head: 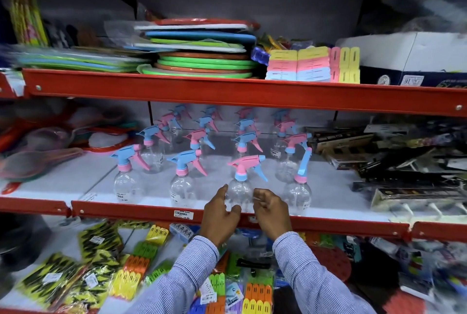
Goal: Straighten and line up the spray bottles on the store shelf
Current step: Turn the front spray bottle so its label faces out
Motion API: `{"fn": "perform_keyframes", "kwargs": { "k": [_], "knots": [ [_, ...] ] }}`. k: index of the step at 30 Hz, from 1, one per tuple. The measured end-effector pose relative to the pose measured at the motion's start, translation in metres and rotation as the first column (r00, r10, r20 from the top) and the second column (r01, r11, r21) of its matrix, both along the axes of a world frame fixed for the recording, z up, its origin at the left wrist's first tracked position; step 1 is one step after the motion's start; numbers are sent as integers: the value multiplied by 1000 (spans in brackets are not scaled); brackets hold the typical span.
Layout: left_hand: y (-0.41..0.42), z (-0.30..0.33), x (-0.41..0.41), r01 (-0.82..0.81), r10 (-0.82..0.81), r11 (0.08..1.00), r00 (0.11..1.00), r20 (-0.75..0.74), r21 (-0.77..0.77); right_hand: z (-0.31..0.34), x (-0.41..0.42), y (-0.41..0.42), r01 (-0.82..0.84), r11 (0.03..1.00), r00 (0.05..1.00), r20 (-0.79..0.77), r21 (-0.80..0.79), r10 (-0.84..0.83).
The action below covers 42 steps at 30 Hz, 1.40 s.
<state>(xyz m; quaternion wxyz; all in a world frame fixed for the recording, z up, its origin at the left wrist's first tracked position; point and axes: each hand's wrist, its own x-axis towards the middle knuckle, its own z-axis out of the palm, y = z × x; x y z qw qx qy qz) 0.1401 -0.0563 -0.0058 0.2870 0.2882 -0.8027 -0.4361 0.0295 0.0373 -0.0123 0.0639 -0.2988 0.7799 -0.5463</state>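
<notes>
Several clear spray bottles with pink and blue trigger heads stand in rows on the white middle shelf (336, 187). My left hand (219, 215) and my right hand (271, 212) flank the front bottle with the pink head and blue trigger (240, 191), with fingers on its lower body. To its left stand two front bottles with blue heads (126, 187) (182, 188), nozzles pointing left. To its right, a front bottle (297, 193) has its head turned so it looks narrow and upright. More bottles (198, 140) line up behind, partly hidden by the red beam above.
A red shelf edge (151, 208) with a price tag (182, 213) runs just under my hands. Dark packaged goods (394, 162) crowd the shelf's right end, plastic items (38, 159) the left. Stacked plates (202, 60) sit on the upper shelf, clip packs (126, 275) below.
</notes>
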Motion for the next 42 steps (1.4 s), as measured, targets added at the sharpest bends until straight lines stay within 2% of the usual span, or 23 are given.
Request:
{"fn": "perform_keyframes", "kwargs": {
  "k": [3,6,12,15,19,22,25,27,30,33,42],
  "knots": [
    [0,-1,2,1,-1,1000,1000,-5,-8,2,4,3,-4,1000,1000,10,-13,4],
    [3,-4,7,-41,33,991,997,-67,-127,1,10,13,21,998,1000,2,-57,-21],
    [27,-2,7,-56,-21,949,971,-239,-309,-1,14,50,170,964,970,-136,-206,-200],
    [49,-4,-4,9,-83,943,975,-207,-333,-4,2,71,274,919,924,-186,-284,-333],
    [70,-6,-26,111,-140,936,988,-63,-334,3,-22,93,360,853,884,-152,-378,-441],
    [84,-4,-46,105,-116,960,993,-27,-259,4,-53,100,305,909,938,-76,-285,-339],
    [97,0,-62,63,-69,981,997,-24,-184,6,-82,100,81,991,996,53,-104,-76],
    [107,2,-71,50,-53,984,999,-12,-172,10,-96,99,-28,1000,994,110,10,27],
    [119,2,-82,36,-37,984,999,-2,-172,13,-110,96,-133,985,988,97,107,122],
    [125,2,-88,3,-3,989,1000,-1,-145,11,-113,98,-143,978,989,68,154,134],
    [118,6,-100,23,-23,999,1000,3,-44,13,-100,118,-22,998,996,84,53,17]
  ]
}}
